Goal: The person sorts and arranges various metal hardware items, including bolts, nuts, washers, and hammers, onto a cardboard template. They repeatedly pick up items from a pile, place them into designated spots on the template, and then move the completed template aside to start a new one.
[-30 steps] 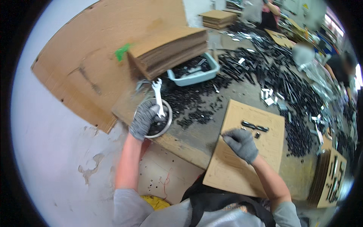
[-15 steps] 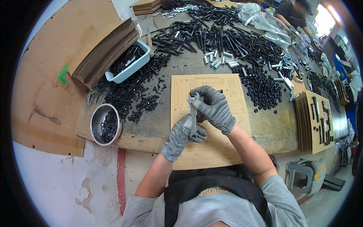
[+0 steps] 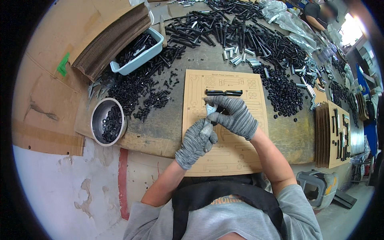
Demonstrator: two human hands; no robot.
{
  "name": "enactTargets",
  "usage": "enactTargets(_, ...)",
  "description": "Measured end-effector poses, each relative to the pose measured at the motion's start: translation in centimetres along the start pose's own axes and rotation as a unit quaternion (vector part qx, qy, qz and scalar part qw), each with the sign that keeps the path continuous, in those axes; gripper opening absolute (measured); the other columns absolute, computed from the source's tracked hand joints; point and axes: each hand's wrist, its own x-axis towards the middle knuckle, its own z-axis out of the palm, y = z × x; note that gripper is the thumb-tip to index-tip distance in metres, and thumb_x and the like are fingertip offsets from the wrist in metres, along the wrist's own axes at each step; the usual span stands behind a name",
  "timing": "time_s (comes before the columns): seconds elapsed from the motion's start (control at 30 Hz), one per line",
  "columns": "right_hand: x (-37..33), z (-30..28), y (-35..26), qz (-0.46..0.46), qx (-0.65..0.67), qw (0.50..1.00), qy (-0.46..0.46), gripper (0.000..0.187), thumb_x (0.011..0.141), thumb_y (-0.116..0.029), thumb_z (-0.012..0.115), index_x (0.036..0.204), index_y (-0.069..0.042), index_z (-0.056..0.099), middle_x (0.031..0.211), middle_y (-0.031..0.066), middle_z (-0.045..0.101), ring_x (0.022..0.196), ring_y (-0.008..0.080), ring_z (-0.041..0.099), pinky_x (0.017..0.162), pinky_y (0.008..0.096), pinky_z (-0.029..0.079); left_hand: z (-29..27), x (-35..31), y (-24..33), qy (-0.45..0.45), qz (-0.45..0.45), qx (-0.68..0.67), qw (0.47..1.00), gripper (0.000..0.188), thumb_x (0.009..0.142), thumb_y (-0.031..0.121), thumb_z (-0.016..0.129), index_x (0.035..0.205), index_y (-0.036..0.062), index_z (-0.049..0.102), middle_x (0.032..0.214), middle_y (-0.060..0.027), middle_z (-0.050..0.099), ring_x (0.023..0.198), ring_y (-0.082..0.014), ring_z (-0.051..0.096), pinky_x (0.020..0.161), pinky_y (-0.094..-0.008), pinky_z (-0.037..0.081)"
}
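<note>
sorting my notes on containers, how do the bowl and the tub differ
The bowl is silvery and round; the tub is light blue and oblong. The bowl sits by the near edge of the table; the tub stands farther back, partly hidden by a cardboard stack. Both hold dark parts.

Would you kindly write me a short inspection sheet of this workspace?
Surface: worn grey table, with a printed cardboard sheet lying on it in front of the person.
Things at the hands: a silver wrench; black rods lie on the sheet's upper part.
Clutter: heaped black parts and silver tubes; at left, a metal bowl of small black pieces and a filled blue basin.
Hands: left hand grips the wrench; right hand has its fingers at the wrench's upper end, anything pinched there hidden.
Cables: nothing seen for certain.
Surroundings: grey stool lower right; another person upper right; flaking wall lower left.
</note>
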Motion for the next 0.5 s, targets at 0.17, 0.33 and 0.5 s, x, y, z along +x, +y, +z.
enactTargets(0.17,1.1,-1.3,0.3,-0.158,-0.113,0.979,-0.068,0.049,0.076,-0.019,0.076,0.121,-0.010,0.060,0.105,0.0091,0.066,0.095,0.0246,0.064,0.084,0.0367,0.052,-1.2,0.2,0.2,-0.022,-0.026,0.067,0.997,0.025,0.095,0.028,0.053,0.110,0.0084,0.056,0.067,-0.0008,0.057,0.046,-0.0034,0.043,0.041,-0.0184,0.034)
enactTargets(0.33,1.9,-2.3,-0.2,-0.115,-0.103,0.970,-0.186,0.036,0.075,-0.020,0.078,0.105,-0.007,0.064,0.104,0.0075,0.065,0.102,0.0242,0.062,0.089,0.0365,0.050,-2.1,-0.4,1.2,-0.040,-0.068,0.077,0.994,0.022,0.096,0.026,0.053,0.108,0.0083,0.057,0.066,-0.0006,0.057,0.047,-0.0034,0.043,0.042,-0.0186,0.035)
enactTargets(0.5,2.2,-1.9,1.2,-0.081,-0.089,0.976,-0.179,0.039,0.075,-0.019,0.078,0.109,-0.007,0.063,0.102,0.0055,0.065,0.094,0.0183,0.063,0.084,0.0332,0.051,-2.1,-0.2,1.7,-0.038,-0.063,0.112,0.991,0.024,0.096,0.029,0.054,0.106,0.0074,0.057,0.067,-0.0005,0.057,0.048,-0.0040,0.044,0.043,-0.0191,0.035)
